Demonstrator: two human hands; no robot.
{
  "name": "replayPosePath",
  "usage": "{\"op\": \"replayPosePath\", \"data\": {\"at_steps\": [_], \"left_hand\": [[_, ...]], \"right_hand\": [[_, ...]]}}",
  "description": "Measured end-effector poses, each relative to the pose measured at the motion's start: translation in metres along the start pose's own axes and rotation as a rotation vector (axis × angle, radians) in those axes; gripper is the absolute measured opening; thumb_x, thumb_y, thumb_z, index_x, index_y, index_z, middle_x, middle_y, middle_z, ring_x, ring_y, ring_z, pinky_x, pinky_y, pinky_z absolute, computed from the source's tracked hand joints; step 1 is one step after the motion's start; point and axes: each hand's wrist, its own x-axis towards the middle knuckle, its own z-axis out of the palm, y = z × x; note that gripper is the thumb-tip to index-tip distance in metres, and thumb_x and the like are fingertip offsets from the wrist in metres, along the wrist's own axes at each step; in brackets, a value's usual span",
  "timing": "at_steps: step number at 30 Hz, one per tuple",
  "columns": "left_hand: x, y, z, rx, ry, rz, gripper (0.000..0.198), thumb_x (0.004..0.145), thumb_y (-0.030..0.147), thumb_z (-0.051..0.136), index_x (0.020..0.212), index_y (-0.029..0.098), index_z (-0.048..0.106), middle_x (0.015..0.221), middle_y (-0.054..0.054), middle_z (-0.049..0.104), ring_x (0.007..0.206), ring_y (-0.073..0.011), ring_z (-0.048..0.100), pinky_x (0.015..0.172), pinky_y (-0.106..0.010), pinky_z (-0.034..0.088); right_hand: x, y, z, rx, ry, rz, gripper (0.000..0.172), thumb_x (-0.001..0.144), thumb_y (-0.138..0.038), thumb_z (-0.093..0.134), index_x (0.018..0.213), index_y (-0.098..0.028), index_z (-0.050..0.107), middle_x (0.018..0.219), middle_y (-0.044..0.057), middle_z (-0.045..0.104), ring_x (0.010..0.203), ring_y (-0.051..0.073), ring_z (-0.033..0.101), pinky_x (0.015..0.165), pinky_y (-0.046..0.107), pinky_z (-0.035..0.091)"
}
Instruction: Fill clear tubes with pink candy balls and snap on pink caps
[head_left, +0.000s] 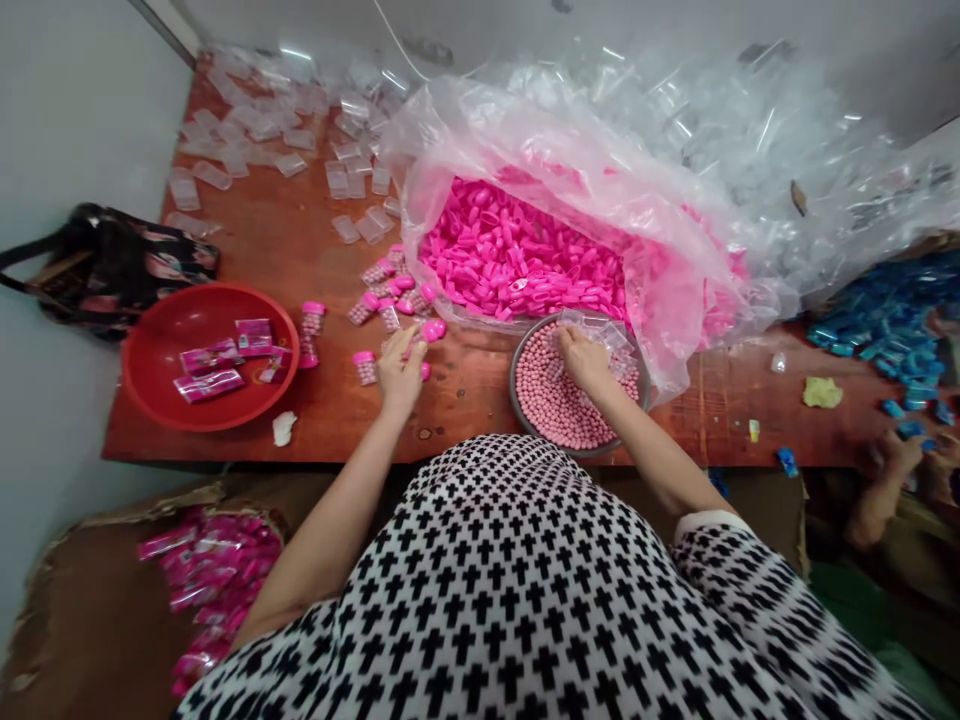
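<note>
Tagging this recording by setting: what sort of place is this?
Probably a small packing workshop: a bag of pink pieces, a bowl of beads and loose clear containers share one wooden table.

Black handbag [124, 258] with patterned panel at far left, just beside red bowl [159, 345] on wooden tabletop [259, 235]. Shiny pink packets [208, 386] inside bowl. Crumpled white scrap [283, 428] near bowl. Below, cardboard box [79, 600] with heap of similar packets. Far right: pile of blue pieces [892, 310], crumpled yellowish scrap [823, 391] nearby. Thin white cord [397, 40] against pale back wall [292, 22].
</note>
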Motion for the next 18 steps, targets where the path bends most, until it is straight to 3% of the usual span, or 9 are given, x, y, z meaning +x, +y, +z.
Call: {"op": "replayPosePath", "data": {"at_steps": [4, 8, 14, 18], "left_hand": [[-0.022, 0.018, 0.024, -0.032, -0.164, 0.014, 0.036, 0.084, 0.036, 0.055, 0.111, 0.014, 0.065, 0.114, -0.01, 0.066, 0.106, -0.0199, 0.06, 0.099, -0.039, 0.044], [-0.045, 0.041, 0.051, -0.05, -0.393, 0.042, 0.031, 0.084, 0.031, 0.055, 0.109, 0.015, 0.066, 0.11, -0.009, 0.068, 0.101, -0.0196, 0.062, 0.093, -0.036, 0.046], [-0.058, 0.056, 0.073, 0.014, -0.576, 0.105, 0.028, 0.085, 0.025, 0.055, 0.107, 0.013, 0.067, 0.104, -0.011, 0.069, 0.092, -0.0211, 0.063, 0.086, -0.035, 0.048], [-0.053, 0.069, 0.109, 0.116, -0.665, 0.173, 0.024, 0.086, 0.019, 0.051, 0.102, 0.013, 0.068, 0.098, -0.011, 0.069, 0.092, -0.0214, 0.063, 0.086, -0.034, 0.047]], "right_hand": [[0.002, 0.0, 0.002, -0.072, -0.01, 0.017, 0.036, 0.094, -0.027, 0.032, 0.119, -0.016, 0.055, 0.12, 0.018, 0.056, 0.086, 0.026, 0.061, 0.068, 0.033, 0.042], [-0.018, 0.009, -0.004, 0.006, 0.024, 0.064, 0.034, 0.092, -0.036, 0.041, 0.112, -0.015, 0.058, 0.111, 0.015, 0.062, 0.089, 0.025, 0.06, 0.07, 0.03, 0.039], [-0.067, 0.017, 0.002, 0.054, -0.203, -0.007, 0.028, 0.085, -0.039, 0.05, 0.093, -0.018, 0.067, 0.088, 0.01, 0.07, 0.079, 0.021, 0.061, 0.063, 0.026, 0.034], [-0.066, 0.011, 0.017, 0.133, -0.275, 0.026, 0.03, 0.084, -0.043, 0.053, 0.087, -0.018, 0.069, 0.086, 0.009, 0.07, 0.079, 0.019, 0.061, 0.065, 0.024, 0.036]]}}
